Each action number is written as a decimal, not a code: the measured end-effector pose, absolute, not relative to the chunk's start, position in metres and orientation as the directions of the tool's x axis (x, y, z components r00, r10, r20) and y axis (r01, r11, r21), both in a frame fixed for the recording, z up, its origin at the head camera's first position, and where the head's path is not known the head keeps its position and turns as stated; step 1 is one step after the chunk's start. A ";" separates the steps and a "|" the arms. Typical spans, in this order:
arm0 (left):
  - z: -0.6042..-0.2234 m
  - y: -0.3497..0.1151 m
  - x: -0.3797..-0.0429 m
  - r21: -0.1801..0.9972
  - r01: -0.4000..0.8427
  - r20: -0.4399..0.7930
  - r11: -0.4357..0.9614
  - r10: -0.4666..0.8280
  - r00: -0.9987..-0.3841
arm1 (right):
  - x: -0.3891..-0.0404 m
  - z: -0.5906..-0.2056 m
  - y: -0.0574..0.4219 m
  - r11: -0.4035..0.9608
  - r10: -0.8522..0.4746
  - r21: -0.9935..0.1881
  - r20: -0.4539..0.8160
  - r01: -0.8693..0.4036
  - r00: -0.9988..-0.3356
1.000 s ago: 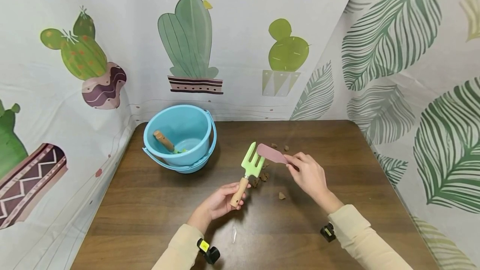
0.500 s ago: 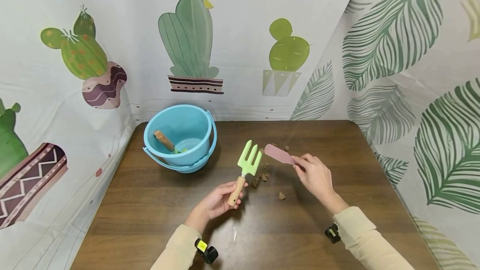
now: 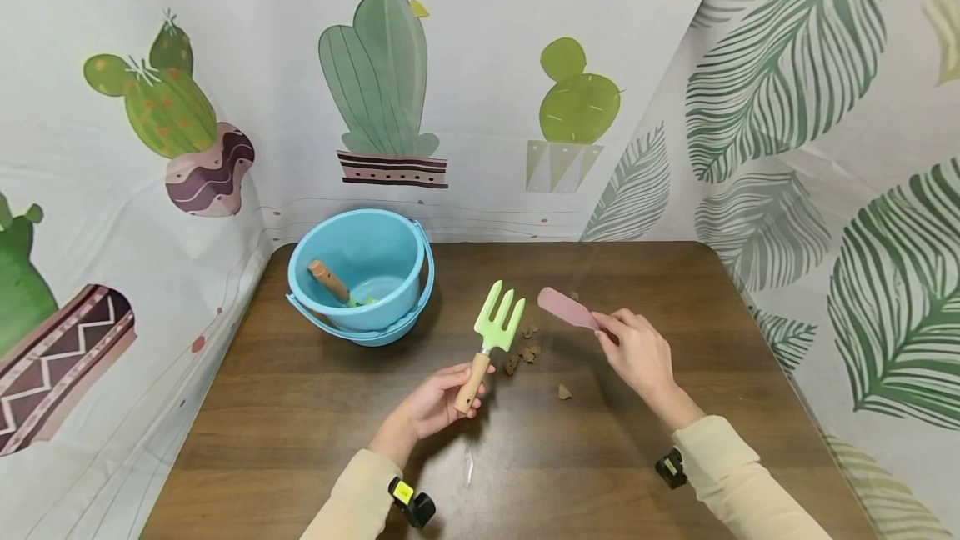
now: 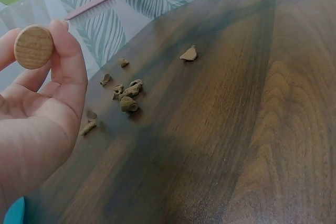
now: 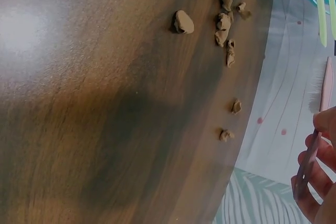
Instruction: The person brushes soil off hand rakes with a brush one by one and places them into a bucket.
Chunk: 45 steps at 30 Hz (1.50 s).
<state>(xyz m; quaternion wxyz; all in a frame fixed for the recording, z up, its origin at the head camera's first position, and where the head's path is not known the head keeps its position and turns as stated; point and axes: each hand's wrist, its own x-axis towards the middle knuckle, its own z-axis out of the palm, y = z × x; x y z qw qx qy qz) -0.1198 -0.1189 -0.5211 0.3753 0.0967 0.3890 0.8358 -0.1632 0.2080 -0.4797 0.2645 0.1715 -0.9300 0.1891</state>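
My left hand (image 3: pixel 431 407) grips the wooden handle of a light green garden hand fork (image 3: pixel 493 328), tines pointing up and away, raised above the table. The handle's round end (image 4: pixel 33 47) shows in the left wrist view. My right hand (image 3: pixel 639 354) pinches the handle of a flat pink brush (image 3: pixel 564 307) just right of the fork, apart from it. In the right wrist view the brush (image 5: pixel 326 85) shows a row of pale bristles. Several brown clumps of dirt (image 3: pixel 528 352) lie on the table below and between the two tools.
A light blue bucket (image 3: pixel 401 252) stands at the back left of the wooden table (image 3: pixel 315 440). Inside it leans a tool with a wooden handle (image 3: pixel 327 280). One separate brown clump (image 3: pixel 564 392) lies nearer me. Patterned cloth (image 3: pixel 480 90) hangs behind the table.
The brush was over the fork's tines; my right hand has drawn it away to the right. My left hand has shifted slightly left with the fork.
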 end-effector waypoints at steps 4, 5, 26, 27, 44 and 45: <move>-0.521 -0.119 -0.120 0.722 -0.556 -0.138 -0.412 0.702 -0.699 | -0.163 -0.479 0.206 0.866 -0.215 -0.270 0.558 -0.421 -0.801; -0.521 -0.119 -0.120 0.723 -0.557 -0.142 -0.409 0.700 -0.699 | -0.163 -0.478 0.205 0.866 -0.214 -0.273 0.557 -0.420 -0.803; -0.509 -0.129 -0.128 0.804 -0.530 -0.330 -0.270 0.539 -0.775 | -0.161 -0.478 0.207 0.867 -0.215 -0.274 0.547 -0.416 -0.809; -0.508 -0.129 -0.129 0.810 -0.526 -0.338 -0.260 0.525 -0.781 | -0.161 -0.478 0.207 0.868 -0.216 -0.273 0.546 -0.416 -0.809; -0.490 -0.130 -0.137 0.933 -0.358 -0.357 0.038 0.236 -0.904 | -0.158 -0.480 0.212 0.878 -0.207 -0.271 0.529 -0.395 -0.823; -0.488 -0.131 -0.137 0.934 -0.352 -0.355 0.056 0.226 -0.907 | -0.158 -0.480 0.212 0.878 -0.206 -0.272 0.529 -0.394 -0.823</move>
